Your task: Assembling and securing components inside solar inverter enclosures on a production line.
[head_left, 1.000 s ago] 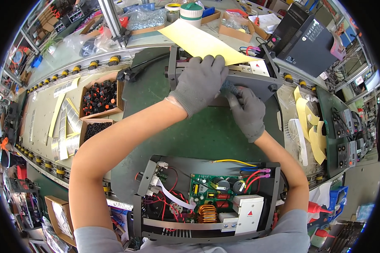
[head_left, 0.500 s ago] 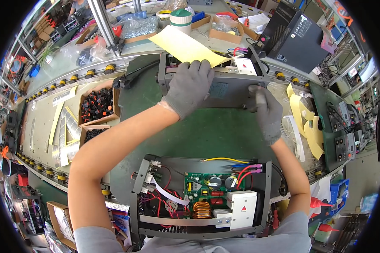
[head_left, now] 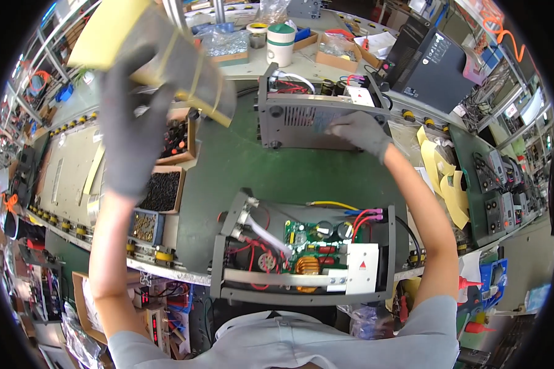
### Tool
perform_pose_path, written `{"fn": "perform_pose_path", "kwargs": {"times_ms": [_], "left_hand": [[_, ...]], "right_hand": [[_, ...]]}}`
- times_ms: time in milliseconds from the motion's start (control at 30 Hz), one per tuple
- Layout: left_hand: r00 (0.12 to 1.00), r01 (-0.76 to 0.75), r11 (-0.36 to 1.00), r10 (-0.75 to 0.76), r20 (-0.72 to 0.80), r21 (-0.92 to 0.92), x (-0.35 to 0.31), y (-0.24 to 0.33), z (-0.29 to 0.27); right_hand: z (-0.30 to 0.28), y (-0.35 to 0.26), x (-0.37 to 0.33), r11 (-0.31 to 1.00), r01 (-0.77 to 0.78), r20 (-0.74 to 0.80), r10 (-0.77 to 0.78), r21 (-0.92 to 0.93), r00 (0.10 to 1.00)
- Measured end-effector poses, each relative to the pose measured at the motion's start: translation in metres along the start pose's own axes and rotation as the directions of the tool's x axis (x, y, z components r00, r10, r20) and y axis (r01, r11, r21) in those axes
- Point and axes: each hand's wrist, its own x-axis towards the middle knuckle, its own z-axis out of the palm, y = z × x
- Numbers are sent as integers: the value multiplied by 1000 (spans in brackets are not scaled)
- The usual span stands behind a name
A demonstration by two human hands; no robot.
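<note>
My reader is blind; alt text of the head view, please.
Gray-gloved left hand, blurred, holds a curved yellow-gray sheet; the gloved right hand is at an open gray metal case. Nearer, a second such case shows a green circuit board.

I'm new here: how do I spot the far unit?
Find the green mat in the middle. Toward its far end, by the right hand, stands the far unit. Its slotted gray side faces you; the near unit shows its circuit board.
</note>
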Motion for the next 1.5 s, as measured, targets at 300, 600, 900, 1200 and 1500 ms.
{"fn": "perform_pose_path", "kwargs": {"times_ms": [300,600,900,1200,1500], "left_hand": [[761,543,435,-617,202,-718,-149,8,-120],[680,630,281,-650,340,-724,-178,35,-89],[739,622,140,-430,519,-770,-166,70,-41],[537,831,32,-308,785,-556,-197,76,-19],[865,455,610,-131,484,-649,-206,83,8]], "right_hand": [[12,-140,-194,964,230,-258,-190,135,947],[97,-135,-205,628,240,-193,-541,-740,819],[70,-125,-133,729,118,-376,-476,-674,795],[84,-174,-162,737,289,-461,-628,-612,627],[96,-139,-187,911,412,-263,-401,-15,878]]}}
